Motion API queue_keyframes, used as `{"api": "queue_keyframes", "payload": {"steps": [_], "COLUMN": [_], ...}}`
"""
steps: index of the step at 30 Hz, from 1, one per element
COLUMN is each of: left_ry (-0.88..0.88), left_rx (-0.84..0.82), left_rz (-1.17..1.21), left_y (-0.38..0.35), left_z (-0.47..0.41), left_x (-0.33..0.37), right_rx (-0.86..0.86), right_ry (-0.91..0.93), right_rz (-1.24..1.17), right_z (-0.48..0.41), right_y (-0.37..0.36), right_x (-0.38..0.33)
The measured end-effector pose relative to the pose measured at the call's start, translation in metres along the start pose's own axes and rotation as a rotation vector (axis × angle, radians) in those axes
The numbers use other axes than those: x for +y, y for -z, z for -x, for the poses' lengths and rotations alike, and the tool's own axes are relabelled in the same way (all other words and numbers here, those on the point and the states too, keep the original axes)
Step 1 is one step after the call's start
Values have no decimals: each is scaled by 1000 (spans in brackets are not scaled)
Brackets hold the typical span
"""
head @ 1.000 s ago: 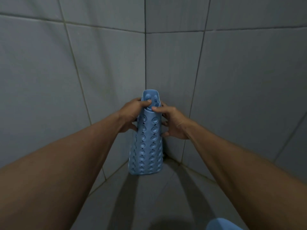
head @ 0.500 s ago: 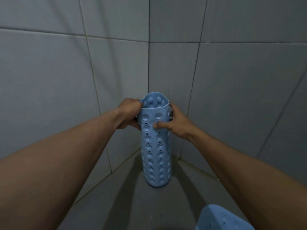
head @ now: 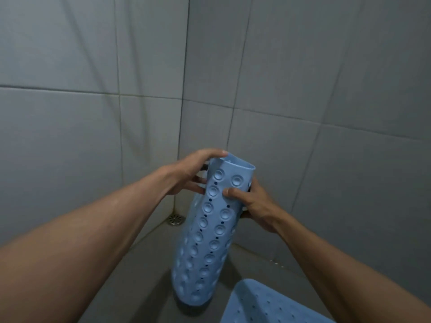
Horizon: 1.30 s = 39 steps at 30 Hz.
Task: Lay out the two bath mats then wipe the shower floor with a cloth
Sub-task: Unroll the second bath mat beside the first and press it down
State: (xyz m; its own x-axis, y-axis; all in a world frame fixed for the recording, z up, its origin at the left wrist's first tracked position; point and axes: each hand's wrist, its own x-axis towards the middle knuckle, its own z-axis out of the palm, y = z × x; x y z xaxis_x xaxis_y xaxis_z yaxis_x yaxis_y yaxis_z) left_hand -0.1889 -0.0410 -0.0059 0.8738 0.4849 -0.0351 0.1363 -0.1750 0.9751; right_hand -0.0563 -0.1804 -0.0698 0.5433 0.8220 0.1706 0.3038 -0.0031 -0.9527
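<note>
Change: roll (head: 210, 229) now tilts rightward, uncovering the drain (head: 175, 219); more of the flat mat (head: 261, 304) shows.
Roll: blue, cups outward, held before the corner, lower end near the floor (head: 144, 276).
Left hand (head: 189, 173): fingers curled on the top rim.
Right hand (head: 254, 203): thumb pressed on front, fingers wrapped behind.
Flat mat: on the floor, just beside the roll's lower end.

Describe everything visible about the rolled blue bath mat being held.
The rolled bath mat is a pale blue, rubbery-looking tube, studded with round suction cups and rows of small holes. It stands nearly upright, open end up, lower end by the shower floor. The left hand grips its top rim; the right hand grips its side.
</note>
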Motion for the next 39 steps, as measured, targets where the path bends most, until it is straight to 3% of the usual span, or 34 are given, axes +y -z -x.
{"api": "queue_keyframes", "payload": {"steps": [6,12,15,22,28,39], "left_ry": [-137,-65,-110,-162,-119,10], "left_rx": [-342,-407,-482,-522,-509,-298], "left_rz": [-49,-149,-100,-120,-142,-27], "left_y": [-57,-126,-165,-283,-360,-346], "left_z": [7,28,30,63,100,164], "left_x": [34,66,72,98,109,80], "right_rx": [129,229,272,363,284,17], "right_ry": [-36,-69,-53,-3,20,33], "right_rz": [37,76,69,-18,-54,-163], "right_z": [68,137,171,263,318,330], "right_y": [58,118,148,221,273,244], "right_x": [-34,-64,-67,-49,-32,-19]}}
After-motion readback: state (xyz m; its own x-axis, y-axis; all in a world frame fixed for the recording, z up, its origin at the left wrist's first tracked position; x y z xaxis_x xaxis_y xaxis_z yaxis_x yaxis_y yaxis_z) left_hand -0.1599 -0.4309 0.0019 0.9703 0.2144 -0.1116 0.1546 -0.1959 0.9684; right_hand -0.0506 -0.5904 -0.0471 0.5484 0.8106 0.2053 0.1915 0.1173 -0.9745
